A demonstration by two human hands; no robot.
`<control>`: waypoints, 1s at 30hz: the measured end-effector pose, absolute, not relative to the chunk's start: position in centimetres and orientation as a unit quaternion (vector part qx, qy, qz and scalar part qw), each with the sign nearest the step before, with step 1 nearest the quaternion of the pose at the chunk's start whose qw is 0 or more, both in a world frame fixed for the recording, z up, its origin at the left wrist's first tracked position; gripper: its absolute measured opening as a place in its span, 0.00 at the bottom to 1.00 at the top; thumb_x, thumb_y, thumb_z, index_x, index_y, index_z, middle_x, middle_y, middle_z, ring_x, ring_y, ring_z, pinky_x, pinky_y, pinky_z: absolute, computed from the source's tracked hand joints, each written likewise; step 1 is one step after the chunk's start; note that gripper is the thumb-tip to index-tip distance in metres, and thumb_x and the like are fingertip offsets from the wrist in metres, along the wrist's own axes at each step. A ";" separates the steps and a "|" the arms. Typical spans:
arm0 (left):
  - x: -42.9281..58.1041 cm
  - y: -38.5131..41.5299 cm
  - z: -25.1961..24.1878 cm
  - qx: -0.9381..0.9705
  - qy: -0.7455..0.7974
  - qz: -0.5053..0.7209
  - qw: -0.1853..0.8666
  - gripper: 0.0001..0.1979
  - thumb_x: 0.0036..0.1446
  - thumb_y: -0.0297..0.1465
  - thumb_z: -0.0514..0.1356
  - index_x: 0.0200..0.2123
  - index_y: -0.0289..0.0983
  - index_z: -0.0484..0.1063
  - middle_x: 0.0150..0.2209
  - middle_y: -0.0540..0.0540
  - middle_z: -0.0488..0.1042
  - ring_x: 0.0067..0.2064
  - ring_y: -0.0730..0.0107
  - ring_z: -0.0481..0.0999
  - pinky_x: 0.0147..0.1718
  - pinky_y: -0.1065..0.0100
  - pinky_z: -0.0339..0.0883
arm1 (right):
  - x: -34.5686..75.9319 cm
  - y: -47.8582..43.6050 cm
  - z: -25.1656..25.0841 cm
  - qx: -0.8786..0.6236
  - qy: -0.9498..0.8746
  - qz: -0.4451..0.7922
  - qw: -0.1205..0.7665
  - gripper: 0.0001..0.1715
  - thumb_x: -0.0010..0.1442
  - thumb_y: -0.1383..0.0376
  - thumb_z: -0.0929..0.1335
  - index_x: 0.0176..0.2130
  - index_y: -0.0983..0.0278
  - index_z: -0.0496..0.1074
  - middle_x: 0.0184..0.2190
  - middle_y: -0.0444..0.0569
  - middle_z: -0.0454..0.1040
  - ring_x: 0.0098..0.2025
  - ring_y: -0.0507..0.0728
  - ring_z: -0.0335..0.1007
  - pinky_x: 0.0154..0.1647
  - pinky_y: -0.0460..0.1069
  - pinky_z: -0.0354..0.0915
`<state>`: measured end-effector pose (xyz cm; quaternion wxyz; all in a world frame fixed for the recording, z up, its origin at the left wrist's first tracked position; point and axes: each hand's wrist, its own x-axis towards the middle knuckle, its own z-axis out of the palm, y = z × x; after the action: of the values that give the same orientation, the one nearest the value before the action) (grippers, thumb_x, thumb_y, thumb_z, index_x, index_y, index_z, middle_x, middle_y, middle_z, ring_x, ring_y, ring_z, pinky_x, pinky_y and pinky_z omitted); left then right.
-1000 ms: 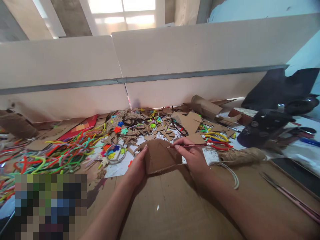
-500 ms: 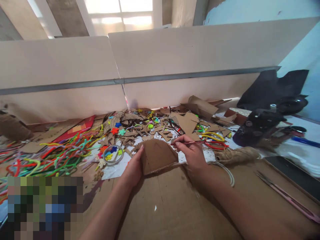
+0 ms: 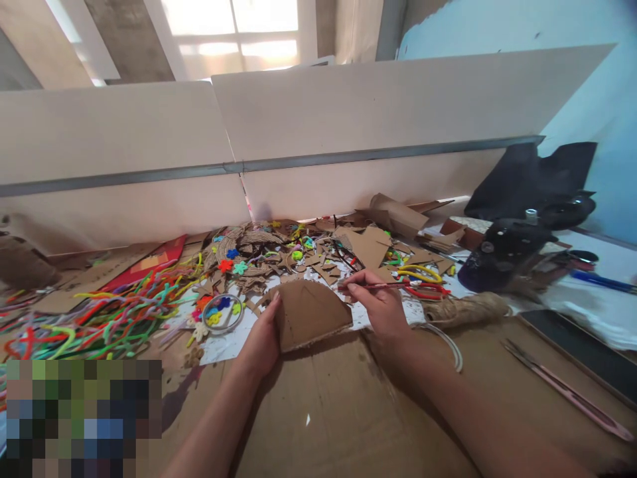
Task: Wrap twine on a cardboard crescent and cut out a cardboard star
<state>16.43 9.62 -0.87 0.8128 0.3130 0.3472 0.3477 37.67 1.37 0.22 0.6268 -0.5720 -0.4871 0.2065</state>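
Observation:
My left hand [image 3: 261, 335] grips the left edge of a half-round piece of brown cardboard [image 3: 313, 315], thumb on its face. The piece is tilted up, curved edge away from me, with faint lines on its face. In my right hand [image 3: 381, 307], thumb and fingers pinch a slim dark-red pen-like stick [image 3: 391, 285]. Its pale tip points left, near the right part of the cardboard's curved edge; I cannot tell whether they touch. Below both hands lies a large cardboard sheet [image 3: 318, 392] with a small white scrap on it.
Colourful pipe cleaners [image 3: 124, 305] pile up at left, near a clear tape roll [image 3: 240, 312]. Cardboard scraps [image 3: 365, 247] and small flowers cover the back. On the right are a twine roll [image 3: 462, 309], pink-handled tweezers [image 3: 572, 395], a dark flat panel [image 3: 577, 348] and a black container [image 3: 502, 255].
The view has shifted slightly, so most things sit a little further left. The cardboard piece has tilted slightly in my left hand. Both hands keep their holds.

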 end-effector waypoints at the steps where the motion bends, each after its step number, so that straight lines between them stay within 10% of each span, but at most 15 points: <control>1: 16.5 9.6 -0.8 0.312 0.347 0.348 0.813 0.24 0.68 0.39 0.58 0.62 0.34 0.73 0.49 0.36 0.84 0.51 0.51 0.84 0.56 0.52 0.75 | 37.7 1.4 0.2 -0.571 -0.488 0.205 0.627 0.07 0.63 0.61 0.68 0.34 0.59 0.76 0.32 0.45 0.78 0.36 0.59 0.72 0.38 0.52 0.65; 30: 16.9 9.1 -0.5 0.307 0.349 0.343 0.816 0.21 0.70 0.38 0.56 0.59 0.32 0.74 0.49 0.36 0.84 0.53 0.52 0.83 0.58 0.53 0.73 | 36.5 1.0 0.5 -0.575 -0.521 0.215 0.593 0.09 0.63 0.60 0.67 0.35 0.59 0.76 0.30 0.44 0.76 0.34 0.58 0.68 0.35 0.51 0.60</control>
<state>16.87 9.11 -0.50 0.8161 0.3070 0.3494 0.3430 36.54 0.97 0.55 0.5930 -0.5755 -0.5205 0.2150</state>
